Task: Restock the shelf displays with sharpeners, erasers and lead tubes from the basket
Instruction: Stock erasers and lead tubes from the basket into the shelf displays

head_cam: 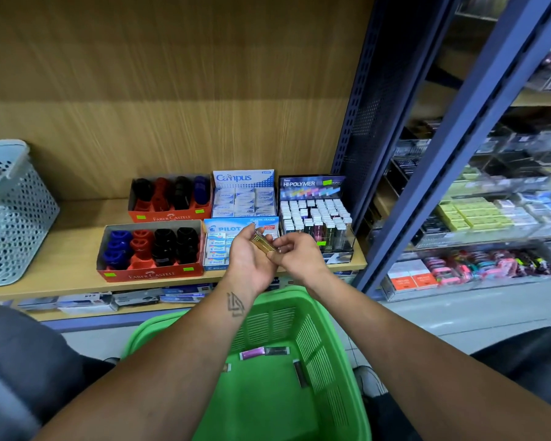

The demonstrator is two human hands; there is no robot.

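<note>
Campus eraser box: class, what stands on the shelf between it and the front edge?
The Pilot eraser box stands directly before the Campus box, seen in the head view.

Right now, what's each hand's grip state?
Left hand: closed, grip on a gold lead tube.
Right hand: fingers curled, pinching the same tube's lower end.

Pale perforated bin (12,214) stood at the shelf's left end. Blurred packaged stock (477,214), perhaps stationery boxes, filled the neighbouring bay beyond the blue upright (458,160).
</note>
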